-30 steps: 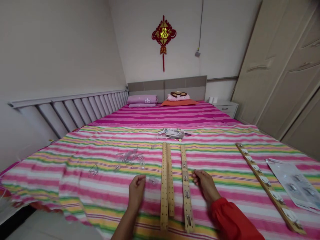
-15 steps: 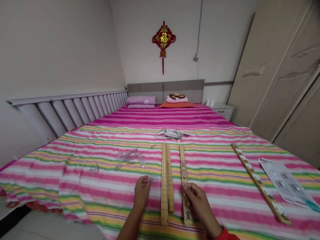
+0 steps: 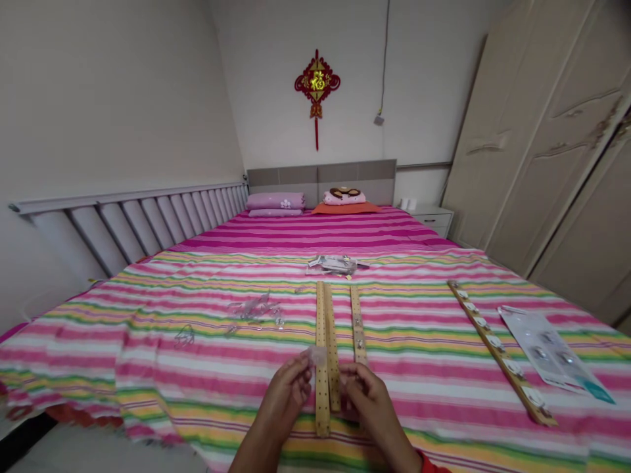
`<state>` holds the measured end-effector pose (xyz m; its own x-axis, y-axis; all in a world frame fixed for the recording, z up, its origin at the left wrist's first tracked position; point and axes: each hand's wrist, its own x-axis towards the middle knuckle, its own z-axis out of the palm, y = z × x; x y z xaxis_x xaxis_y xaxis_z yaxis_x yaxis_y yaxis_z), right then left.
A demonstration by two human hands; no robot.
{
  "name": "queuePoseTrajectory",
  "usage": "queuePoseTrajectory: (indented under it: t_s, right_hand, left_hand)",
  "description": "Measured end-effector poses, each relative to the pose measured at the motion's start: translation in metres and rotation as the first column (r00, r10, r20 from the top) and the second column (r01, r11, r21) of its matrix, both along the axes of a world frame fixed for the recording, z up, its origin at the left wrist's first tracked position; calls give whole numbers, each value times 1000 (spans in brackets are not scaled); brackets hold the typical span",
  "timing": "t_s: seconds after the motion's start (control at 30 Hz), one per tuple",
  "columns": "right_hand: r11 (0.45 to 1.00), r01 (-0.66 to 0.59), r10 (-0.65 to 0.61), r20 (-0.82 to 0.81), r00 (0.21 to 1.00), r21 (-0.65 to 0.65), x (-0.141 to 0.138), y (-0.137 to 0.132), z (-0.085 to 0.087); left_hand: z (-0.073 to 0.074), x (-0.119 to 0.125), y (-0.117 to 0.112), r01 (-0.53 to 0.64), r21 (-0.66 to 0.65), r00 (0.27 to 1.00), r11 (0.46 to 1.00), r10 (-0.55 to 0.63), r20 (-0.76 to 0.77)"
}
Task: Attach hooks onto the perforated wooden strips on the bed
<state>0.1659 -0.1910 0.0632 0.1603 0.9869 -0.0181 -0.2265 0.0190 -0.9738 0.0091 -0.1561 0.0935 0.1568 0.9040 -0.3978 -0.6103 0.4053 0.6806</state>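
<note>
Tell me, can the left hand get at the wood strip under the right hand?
Probably not easily: the right hand covers the near part of that strip, other strips lie between, and the left hand seems to hold a clear packet. The far end of the strip is uncovered, though.

The strips (image 3: 322,389) look like smooth matt wood, the sheet (image 3: 197,387) like matt cloth, the small bag (image 3: 318,356) like translucent plastic, the right pack (image 3: 536,338) like glossy plastic.
</note>
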Motion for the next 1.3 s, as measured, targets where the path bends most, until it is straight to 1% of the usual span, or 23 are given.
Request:
queuePoseTrajectory:
  t_s: [0.07, 0.13, 0.17, 0.23, 0.33, 0.4, 0.47, 0.5, 0.57, 0.63, 0.7, 0.77, 0.83, 0.93, 1.0, 1.07, 1.13, 1.2, 1.27, 1.3]
  right_hand:
    - [999, 2, -1, -23, 1000, 37, 0, -3, 5]
    - [998, -50, 54, -90, 994, 45, 0, -6, 9]
    - [996, -81, 85, -128, 988, 41, 0, -8, 11]
    - [993, -115, 120, -181, 976, 36, -2, -11, 14]
    - [995, -93, 100, -182, 978, 47, -3, -13, 14]
    - [997, -44, 52, -128, 990, 59, -2, -14, 11]
    - [994, 47, -46, -12, 999, 103, -1, -15, 10]
    - [984, 98, -109, 66, 992, 151, 0, -17, 10]
    - [940, 165, -240, 235, 942, 298, 1, -21, 11]
    - [883, 152, -338, 377, 862, 444, 3, -26, 13]
    - [844, 106, -392, 470, 791, 526, 5, -30, 14]
    - [828, 86, -424, 517, 744, 555, 7, -33, 14]
    - [817, 93, -454, 534, 713, 570, 8, -35, 13]
    - [802, 112, -482, 523, 704, 587, 10, -36, 13]
    - [806, 141, -475, 486, 734, 575, 10, -36, 14]
    - [832, 192, -444, 418, 792, 520, 11, -34, 16]
    - [890, 252, -376, 302, 876, 379, 12, -31, 18]
    - [952, 249, -274, 134, 952, 177, 13, -27, 20]
    - [981, 194, -194, -31, 981, 23, 14, -24, 20]
    - [985, 170, -171, -90, 981, -15, 14, -23, 20]
  left_hand:
    - [4, 6, -7, 82, 29, 997, 996, -83, 9]
    - [5, 11, -13, 152, 59, 988, 987, -152, 3]
    - [5, 13, -15, 169, 71, 986, 983, -169, -7]
    - [5, 16, -18, 167, 99, 986, 981, -164, -44]
    - [5, 21, -21, 147, 138, 982, 979, -127, -140]
    - [6, 24, -22, 128, 153, 974, 980, -96, -206]
    - [6, 27, -23, 101, 157, 967, 982, -59, -249]
    - [5, 27, -23, 89, 156, 964, 984, -46, -262]
    - [5, 28, -23, 77, 156, 957, 985, -29, -289]
    - [4, 29, -24, 74, 167, 943, 983, -14, -333]
    - [6, 29, -25, 73, 185, 923, 980, 4, -384]
    - [9, 30, -27, 75, 204, 903, 976, 20, -429]
    - [14, 31, -30, 84, 222, 888, 971, 29, -459]
    - [20, 35, -33, 92, 262, 887, 961, 40, -459]
    - [24, 38, -34, 87, 317, 895, 944, 65, -440]
    - [27, 40, -34, 75, 384, 896, 920, 108, -432]
    - [29, 40, -34, 59, 429, 880, 901, 156, -449]
    - [31, 39, -33, 51, 431, 856, 901, 183, -483]
    - [31, 39, -30, 60, 409, 845, 911, 172, -507]
    - [29, 39, -28, 74, 393, 847, 916, 150, -510]
